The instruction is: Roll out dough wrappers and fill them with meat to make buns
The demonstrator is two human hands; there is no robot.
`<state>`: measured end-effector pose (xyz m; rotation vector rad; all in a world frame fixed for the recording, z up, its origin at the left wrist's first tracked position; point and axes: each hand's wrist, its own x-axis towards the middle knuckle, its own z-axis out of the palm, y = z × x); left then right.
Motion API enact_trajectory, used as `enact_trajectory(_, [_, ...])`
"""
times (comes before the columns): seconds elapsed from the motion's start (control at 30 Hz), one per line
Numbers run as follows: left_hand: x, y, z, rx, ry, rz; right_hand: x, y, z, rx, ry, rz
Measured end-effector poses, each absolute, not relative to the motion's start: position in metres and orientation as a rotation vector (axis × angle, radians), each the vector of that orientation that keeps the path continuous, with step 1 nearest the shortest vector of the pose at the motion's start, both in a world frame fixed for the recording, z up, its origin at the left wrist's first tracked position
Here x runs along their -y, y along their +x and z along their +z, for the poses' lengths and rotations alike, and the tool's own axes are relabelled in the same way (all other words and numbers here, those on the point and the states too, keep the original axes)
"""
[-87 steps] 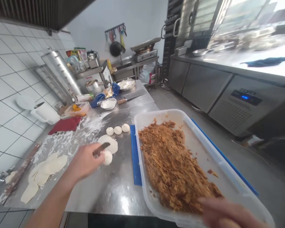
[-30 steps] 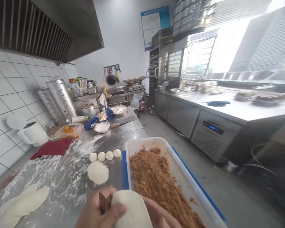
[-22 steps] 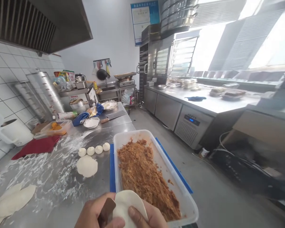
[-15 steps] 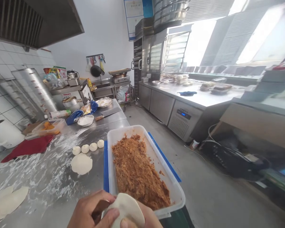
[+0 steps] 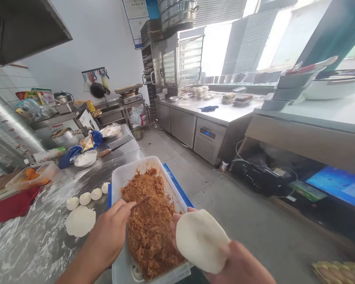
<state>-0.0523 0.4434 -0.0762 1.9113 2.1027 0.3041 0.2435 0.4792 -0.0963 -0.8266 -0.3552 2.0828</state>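
My left hand (image 5: pixel 115 227) is closed around a thin flat spatula (image 5: pixel 142 203). Its edge is down in the reddish-brown shredded filling (image 5: pixel 154 236), and the rest is mostly hidden by my fingers and the filling. The filling lies in a translucent plastic tub (image 5: pixel 120 173). Over the tub's right side my right hand (image 5: pixel 236 260) supports a round dough wrapper (image 5: pixel 201 240) spread across the palm, bare of filling. To the left, another flat dough wrapper (image 5: pixel 80 221) lies on the floured steel table beside a row of several small dough pieces (image 5: pixel 85 198).
A blue board (image 5: pixel 177 183) shows under the tub. Farther along the table are a cleaver (image 5: pixel 120 141), a bowl of flour (image 5: pixel 85 158), a plastic box with orange food (image 5: pixel 32 175) and a red cloth (image 5: pixel 14 207). A steel counter (image 5: pixel 183 126) stands across the aisle.
My hands have parted. The left went up and left into the filling with the spatula; the right moved right with the wrapper, now opened flat. The view has turned right.
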Motion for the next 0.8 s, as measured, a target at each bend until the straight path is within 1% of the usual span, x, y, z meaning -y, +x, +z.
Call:
enact_trajectory(0.07, [-0.474, -0.055, -0.087, -2.162, 2.028, 0.114, -0.494, 0.244, -0.092, 0.140, -0.718, 2.171])
enact_trajectory(0.17, [-0.515, -0.061, -0.099, -2.236, 2.128, -0.173, -0.507, 0.238, -0.094, -0.099, -0.662, 2.186])
enact_trajectory(0.27, [-0.541, -0.064, -0.104, -2.270, 2.147, -0.310, -0.510, 0.234, -0.102, -0.233, -0.599, 2.169])
enact_trajectory(0.4, [-0.553, -0.062, -0.105, -2.299, 2.179, -0.465, -0.514, 0.234, -0.108, -0.294, -0.558, 2.224])
enact_trajectory(0.53, [-0.548, -0.059, -0.111, -2.243, 2.217, -0.558, -0.520, 0.235, -0.112, -0.210, -0.647, 2.151])
enact_trajectory(0.8, [-0.534, -0.067, -0.115, -2.033, 2.294, -0.560, -0.521, 0.230, -0.110, -0.005, -0.653, 2.123])
